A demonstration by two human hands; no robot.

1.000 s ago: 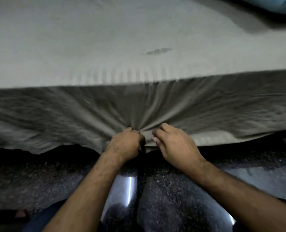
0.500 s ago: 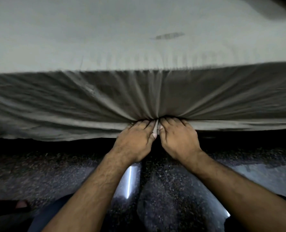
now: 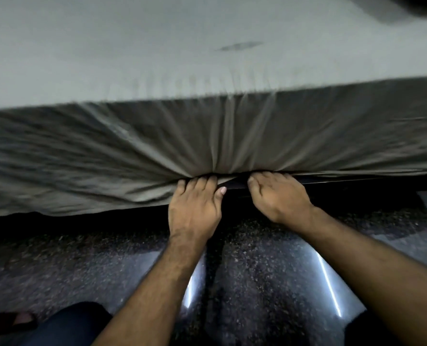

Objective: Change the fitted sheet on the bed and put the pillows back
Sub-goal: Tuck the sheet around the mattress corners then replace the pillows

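Both hands work at the bed's near lower edge: the left hand (image 3: 195,206) presses flat-fingered on the gathered hem of the grey fitted sheet (image 3: 107,151), the right hand (image 3: 277,193) has fingertips hidden under it, grip unclear. Risk: the slack left stretch could slip out untucked. Forearms reach forward, wrists low above the dark speckled floor (image 3: 257,270).
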